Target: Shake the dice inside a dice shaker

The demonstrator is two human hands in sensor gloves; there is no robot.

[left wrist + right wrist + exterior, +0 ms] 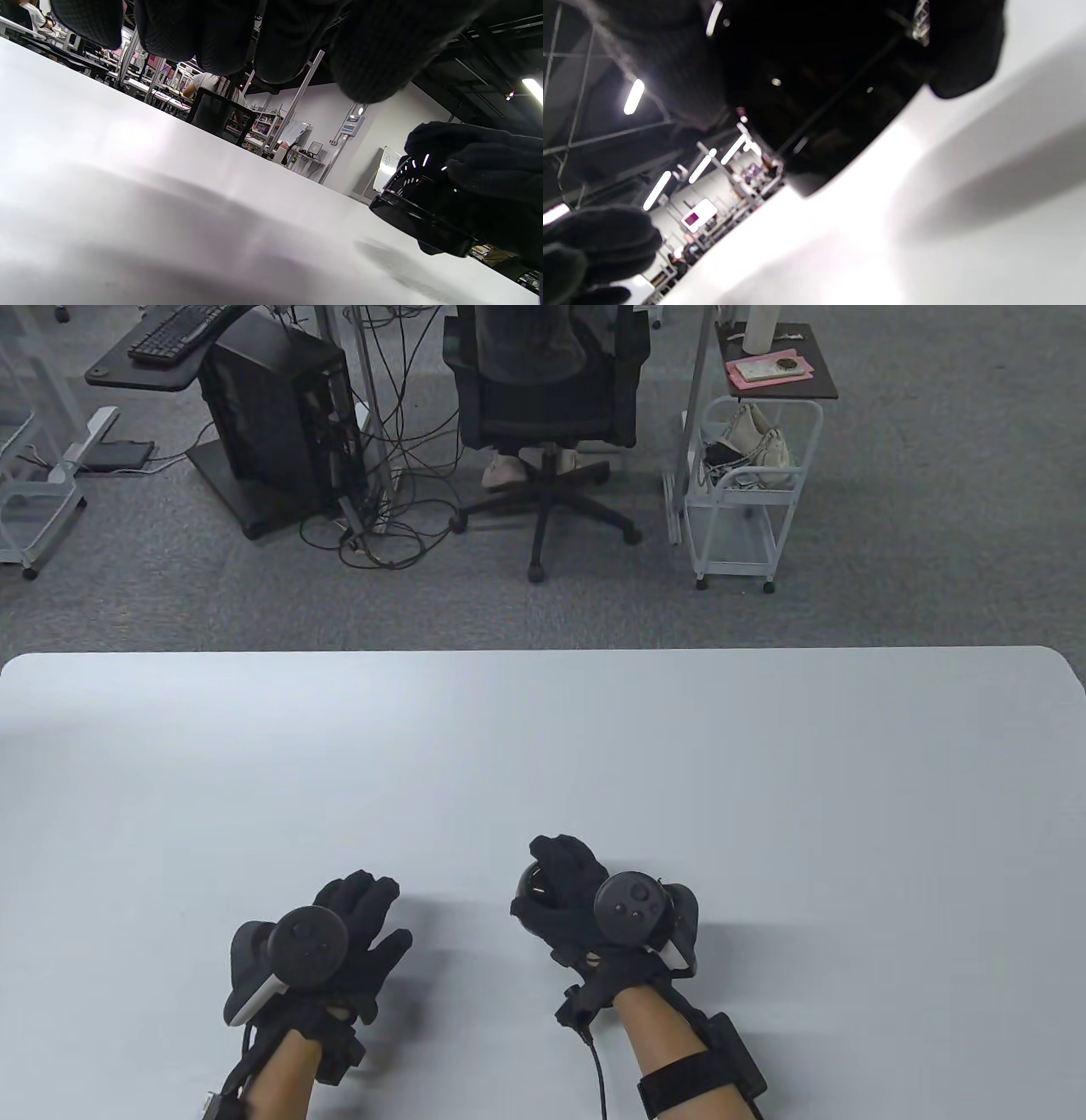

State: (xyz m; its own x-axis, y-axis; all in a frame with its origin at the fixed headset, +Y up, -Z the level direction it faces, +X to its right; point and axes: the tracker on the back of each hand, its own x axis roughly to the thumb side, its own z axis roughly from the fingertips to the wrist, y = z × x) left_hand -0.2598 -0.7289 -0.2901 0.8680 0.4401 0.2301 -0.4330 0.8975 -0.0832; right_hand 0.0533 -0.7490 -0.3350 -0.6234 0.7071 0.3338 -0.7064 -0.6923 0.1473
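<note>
Each hand (pixel 361 929) wears a black knit glove, round dark tracker, bare forearm behind.

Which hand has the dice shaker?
The right hand: its fingers wrap the black dice shaker, lifted off the table in the left wrist view. The left hand is open and holds nothing.

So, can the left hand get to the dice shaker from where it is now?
Probably yes. The left hand is empty beside the right hand, which grips the black dice shaker just above the table. Only bare tabletop lies between them, though right fingers cover much of the shaker.
</note>
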